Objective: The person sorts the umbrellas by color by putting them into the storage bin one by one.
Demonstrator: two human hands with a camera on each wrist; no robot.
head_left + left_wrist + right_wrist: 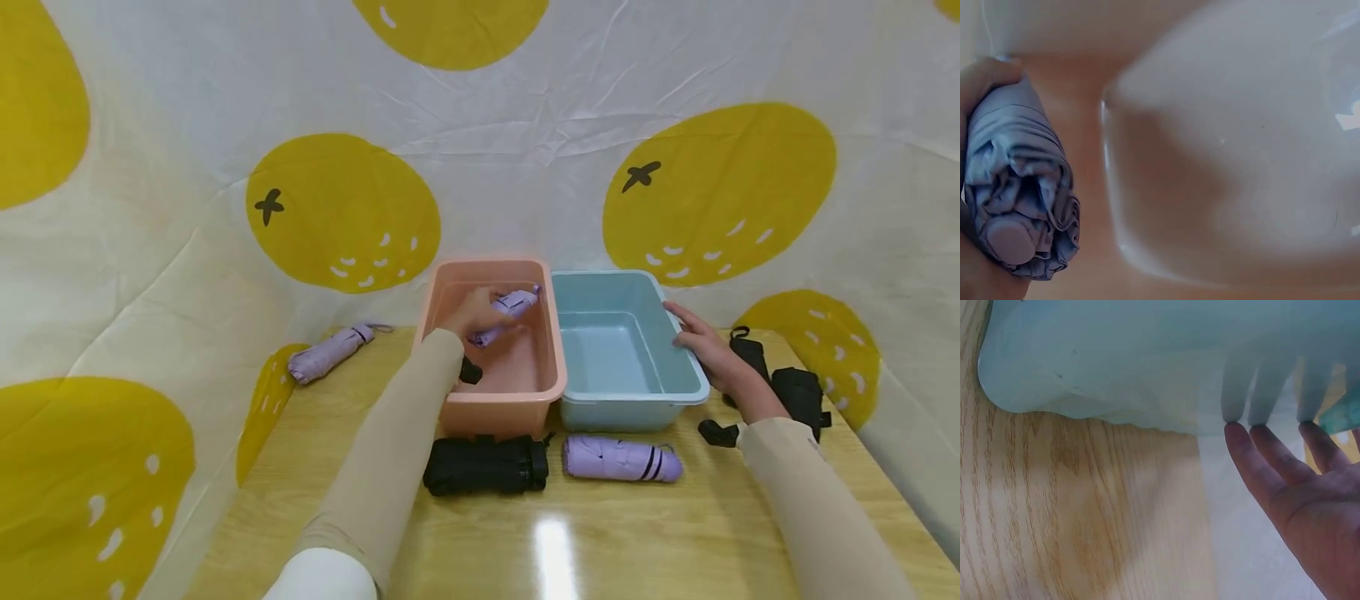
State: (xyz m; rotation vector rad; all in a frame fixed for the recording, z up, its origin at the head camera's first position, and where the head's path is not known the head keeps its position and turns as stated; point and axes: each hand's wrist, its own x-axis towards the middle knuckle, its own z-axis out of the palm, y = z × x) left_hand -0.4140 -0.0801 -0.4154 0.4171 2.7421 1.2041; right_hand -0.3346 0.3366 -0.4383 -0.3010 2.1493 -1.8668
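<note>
Inside the orange plastic bin (558, 358), my left hand (474, 312) grips a folded lilac umbrella (516, 303). In the left wrist view the rolled end of that umbrella (1019, 187) faces the camera, with fingers (991, 78) round its side. To the right stands a light blue plastic bin (633, 412), touching or nearly touching the orange one. My right hand (708, 350) rests on its right rim. The right wrist view shows straight fingertips (1259, 434) against the blue bin's outer wall (1116, 369).
In front of the bins lie a folded black umbrella (487, 465) and a second lilac umbrella (621, 459). Another lilac umbrella (330, 353) is at the table's left. Black folded umbrellas (798, 396) lie beyond my right wrist. A fruit-print cloth (510, 183) hangs behind.
</note>
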